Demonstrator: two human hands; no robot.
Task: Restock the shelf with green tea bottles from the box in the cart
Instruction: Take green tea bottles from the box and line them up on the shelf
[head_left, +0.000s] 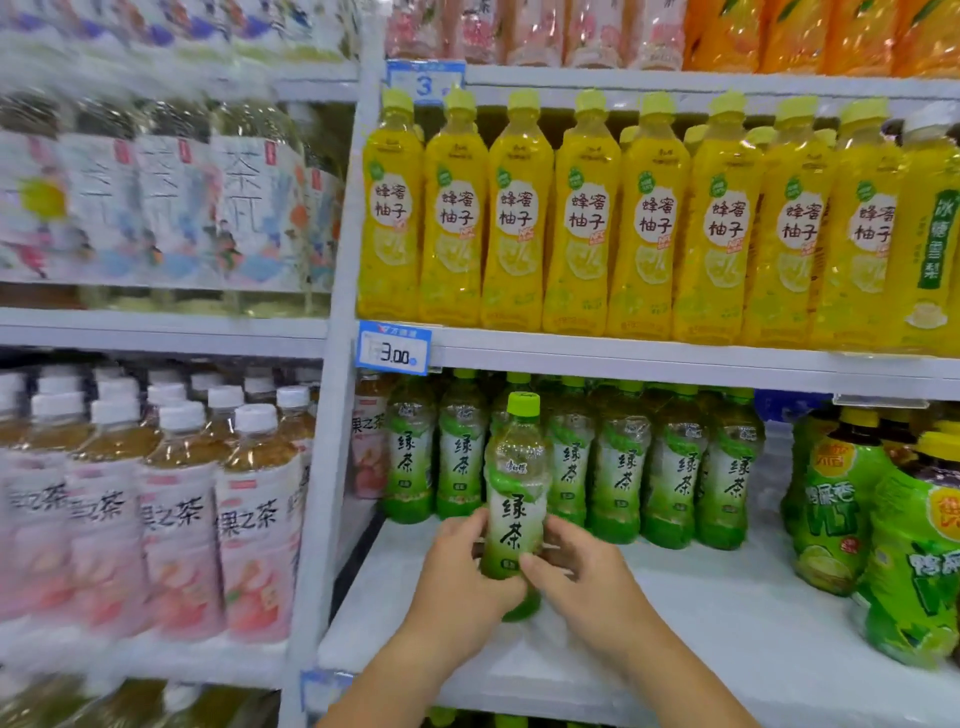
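Both forearms reach toward twelve o'clock; left hand (457, 566) and right hand (582, 577) grip an upright green tea bottle (515, 499) over the white shelf (727, 613).

both bare forearms angle up from the bottom edge and converge. left hand (462, 566) grips the green tea bottle (515, 493) low on its left side, fingers curled round. right hand (582, 571) grips the other side, thumb pressed on the front.
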